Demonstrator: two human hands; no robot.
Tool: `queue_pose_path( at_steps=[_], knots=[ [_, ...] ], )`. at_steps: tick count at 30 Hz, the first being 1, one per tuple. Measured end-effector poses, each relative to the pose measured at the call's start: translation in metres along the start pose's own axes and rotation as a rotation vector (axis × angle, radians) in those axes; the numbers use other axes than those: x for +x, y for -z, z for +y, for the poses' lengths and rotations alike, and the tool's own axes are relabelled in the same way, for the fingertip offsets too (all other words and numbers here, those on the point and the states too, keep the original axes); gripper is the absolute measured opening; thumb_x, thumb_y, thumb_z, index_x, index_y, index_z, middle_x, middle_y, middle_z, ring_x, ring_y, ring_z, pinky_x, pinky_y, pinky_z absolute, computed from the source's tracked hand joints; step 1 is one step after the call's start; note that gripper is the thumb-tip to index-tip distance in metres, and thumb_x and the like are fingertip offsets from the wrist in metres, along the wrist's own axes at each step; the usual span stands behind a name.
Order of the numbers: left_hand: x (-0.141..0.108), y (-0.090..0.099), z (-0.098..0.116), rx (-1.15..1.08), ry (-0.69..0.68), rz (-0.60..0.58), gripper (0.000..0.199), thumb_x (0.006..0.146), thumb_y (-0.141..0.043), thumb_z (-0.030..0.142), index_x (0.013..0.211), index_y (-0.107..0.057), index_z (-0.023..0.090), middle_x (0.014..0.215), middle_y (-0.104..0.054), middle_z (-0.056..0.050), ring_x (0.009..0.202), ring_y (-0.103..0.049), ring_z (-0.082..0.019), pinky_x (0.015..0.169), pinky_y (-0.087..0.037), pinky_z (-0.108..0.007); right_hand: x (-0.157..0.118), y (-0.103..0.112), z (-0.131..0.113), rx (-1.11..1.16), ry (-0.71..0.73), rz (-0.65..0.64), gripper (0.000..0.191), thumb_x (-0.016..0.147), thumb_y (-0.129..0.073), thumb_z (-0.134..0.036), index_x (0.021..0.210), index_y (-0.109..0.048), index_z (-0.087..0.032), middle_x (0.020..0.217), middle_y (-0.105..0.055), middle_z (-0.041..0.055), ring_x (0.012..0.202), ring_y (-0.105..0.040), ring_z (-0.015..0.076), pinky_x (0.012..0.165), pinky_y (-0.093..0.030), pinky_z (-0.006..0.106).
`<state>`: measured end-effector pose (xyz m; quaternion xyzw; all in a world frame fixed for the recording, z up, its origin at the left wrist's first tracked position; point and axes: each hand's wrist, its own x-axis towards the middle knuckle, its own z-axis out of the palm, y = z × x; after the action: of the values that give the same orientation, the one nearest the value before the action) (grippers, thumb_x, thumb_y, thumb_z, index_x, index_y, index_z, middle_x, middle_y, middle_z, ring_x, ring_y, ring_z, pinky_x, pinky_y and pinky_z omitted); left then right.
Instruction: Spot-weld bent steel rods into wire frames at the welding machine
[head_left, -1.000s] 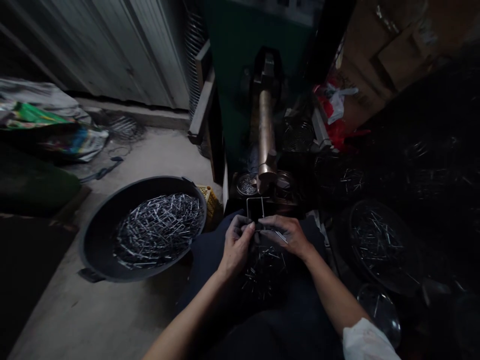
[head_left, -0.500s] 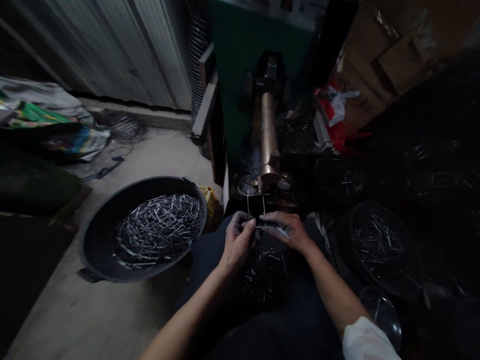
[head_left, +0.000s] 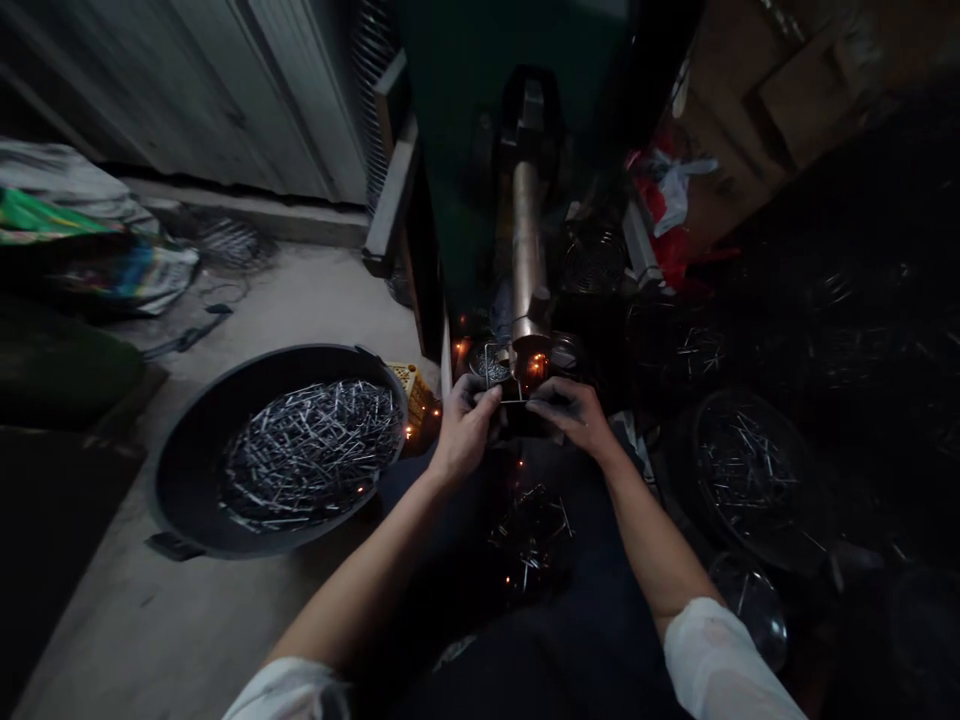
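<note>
Between my two hands a thin bent metal wire piece (head_left: 513, 401) reaches up to the tip of the copper-coloured machine arm (head_left: 528, 260). My left hand (head_left: 466, 420) pinches its left side, thumb on top. At its right end my right hand (head_left: 574, 412) has its fingers closed on the wire. Orange sparks (head_left: 536, 368) glow at the arm's tip, and a few more are scattered around the hands. Short metal pieces (head_left: 531, 535) lie in the dark area below the hands.
A large dark basin (head_left: 180, 490) of metal pieces stands on the floor at left, a yellow crate (head_left: 409, 385) beside it. At right are another dark container (head_left: 701, 440) with wires and a clear bowl (head_left: 772, 620). The green machine (head_left: 450, 150) rises ahead.
Both hands have moved forward, bringing the wire piece to the arm's tip. Sparks have appeared. The loose wire seen in my right hand no longer shows. The view has shifted slightly.
</note>
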<state>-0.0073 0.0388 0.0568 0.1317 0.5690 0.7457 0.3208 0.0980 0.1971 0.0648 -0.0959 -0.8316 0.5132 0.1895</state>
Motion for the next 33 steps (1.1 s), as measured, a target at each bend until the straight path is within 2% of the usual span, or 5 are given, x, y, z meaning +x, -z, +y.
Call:
queue_pose_path(
  at_steps=[18,23,28,31,33],
  knots=[
    [0.031,-0.003,0.004,-0.089,-0.017,0.062,0.03,0.077,-0.073,0.039,0.081,-0.049,0.021,0.051,-0.053,0.008,0.038,-0.041,-0.006,0.036,-0.027,-0.015,0.009,0.002,0.01,0.141,-0.127,0.141,0.023,0.082,-0.076,-0.039,0.094,-0.073,-0.02,0.087,-0.071,0.0014,0.082,-0.065,0.0167,0.076,-0.051,0.028],
    [0.008,0.059,0.004,-0.149,-0.043,0.277,0.027,0.076,-0.075,0.031,0.084,-0.051,0.02,0.054,-0.057,0.007,0.038,-0.043,-0.007,0.036,-0.029,-0.016,-0.045,0.019,0.028,0.213,-0.227,0.211,0.022,0.081,-0.077,-0.034,0.099,-0.072,-0.021,0.098,-0.074,0.0036,0.093,-0.071,0.0178,0.087,-0.054,0.031],
    [-0.028,0.143,-0.014,-0.201,0.0,0.661,0.03,0.087,-0.068,0.043,0.085,-0.05,0.019,0.081,-0.07,-0.004,0.051,-0.052,-0.007,0.044,-0.035,-0.016,-0.094,0.031,0.058,0.255,-0.423,0.32,0.029,0.082,-0.077,-0.037,0.103,-0.066,-0.021,0.095,-0.077,0.0047,0.076,-0.074,0.0163,0.069,-0.058,0.028],
    [-0.07,0.141,-0.023,0.206,-0.034,0.558,0.031,0.083,-0.072,0.044,0.094,-0.059,0.019,0.088,-0.071,-0.005,0.06,-0.057,-0.01,0.05,-0.038,-0.02,-0.099,0.03,0.061,0.219,-0.422,0.377,0.033,0.08,-0.078,-0.038,0.105,-0.063,-0.021,0.076,-0.075,-0.0003,0.056,-0.068,0.0129,0.056,-0.054,0.024],
    [-0.104,0.121,-0.026,0.592,-0.1,0.27,0.024,0.084,-0.071,0.041,0.087,-0.064,0.018,0.078,-0.067,-0.002,0.068,-0.058,-0.013,0.06,-0.042,-0.022,-0.096,0.027,0.057,0.165,-0.392,0.352,0.033,0.079,-0.078,-0.037,0.103,-0.062,-0.021,0.068,-0.071,-0.0029,0.048,-0.063,0.0115,0.05,-0.049,0.022]
  ],
)
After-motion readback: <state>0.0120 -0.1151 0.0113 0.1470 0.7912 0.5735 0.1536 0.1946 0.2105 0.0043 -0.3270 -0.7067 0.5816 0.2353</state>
